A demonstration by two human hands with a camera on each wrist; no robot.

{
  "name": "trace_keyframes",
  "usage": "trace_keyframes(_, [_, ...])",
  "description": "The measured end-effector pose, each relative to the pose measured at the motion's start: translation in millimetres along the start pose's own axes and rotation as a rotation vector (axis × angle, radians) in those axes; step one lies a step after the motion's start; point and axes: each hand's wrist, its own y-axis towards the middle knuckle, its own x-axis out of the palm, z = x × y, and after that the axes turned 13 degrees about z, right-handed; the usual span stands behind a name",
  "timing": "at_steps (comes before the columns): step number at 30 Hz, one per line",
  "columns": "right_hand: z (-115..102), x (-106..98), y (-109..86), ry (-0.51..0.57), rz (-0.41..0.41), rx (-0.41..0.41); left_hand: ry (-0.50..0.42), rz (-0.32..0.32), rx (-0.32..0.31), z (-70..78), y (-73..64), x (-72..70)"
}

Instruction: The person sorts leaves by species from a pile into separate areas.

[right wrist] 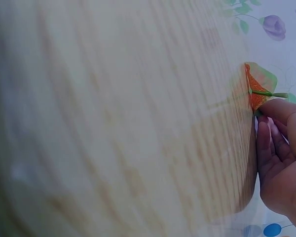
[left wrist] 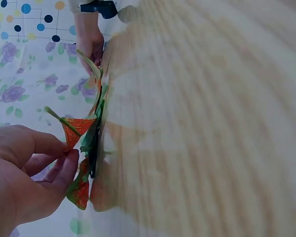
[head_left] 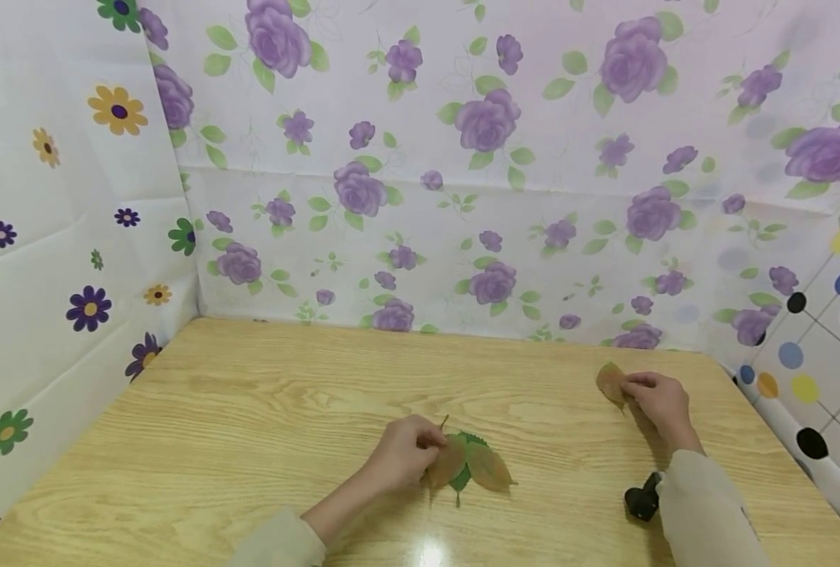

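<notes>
Left hand [head_left: 404, 452]: thumb and fingertips pinched together on a brownish leaf [head_left: 450, 461], tilted up.
Leaf group: green foliage [head_left: 460, 479] and a second brownish leaf [head_left: 489, 467], on the tabletop [head_left: 235, 409] beside it.
Right hand [head_left: 662, 403]: thumb and fingertips pinching a separate leaf [head_left: 610, 382], farther back.
Backdrop: purple-flowered cloth [head_left: 420, 213].

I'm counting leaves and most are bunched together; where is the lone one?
In the head view, the lone leaf is at right, toward the far right corner of the table, pinched by the right hand, apart from the bunched leaves.
</notes>
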Motion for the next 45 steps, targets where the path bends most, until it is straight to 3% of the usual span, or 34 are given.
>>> trace_keyframes(6, [-2.3,-3.4,-2.1,0.013,-0.007,0.007,-0.048,0.007,-0.045,-2.8,2.2,0.6])
trace_keyframes(12, [-3.3,-4.9,-2.6,0.014,0.000,0.004,-0.043,0.009,-0.047,-3.0,3.6,-3.0])
trace_keyframes(21, [-2.7,-6.2,-3.5,0.013,-0.005,0.007,-0.193,0.091,-0.174,-0.7,16.6,-1.9])
trace_keyframes(32, [2.2,-5.1,-8.1,-0.028,0.003,-0.011,-0.480,0.083,-0.326,20.0,45.5,30.8])
trace_keyframes(45, [-5.8,-0.3,-7.0,-0.031,0.033,-0.043,-0.539,0.091,-0.396,40.5,101.7,70.7])
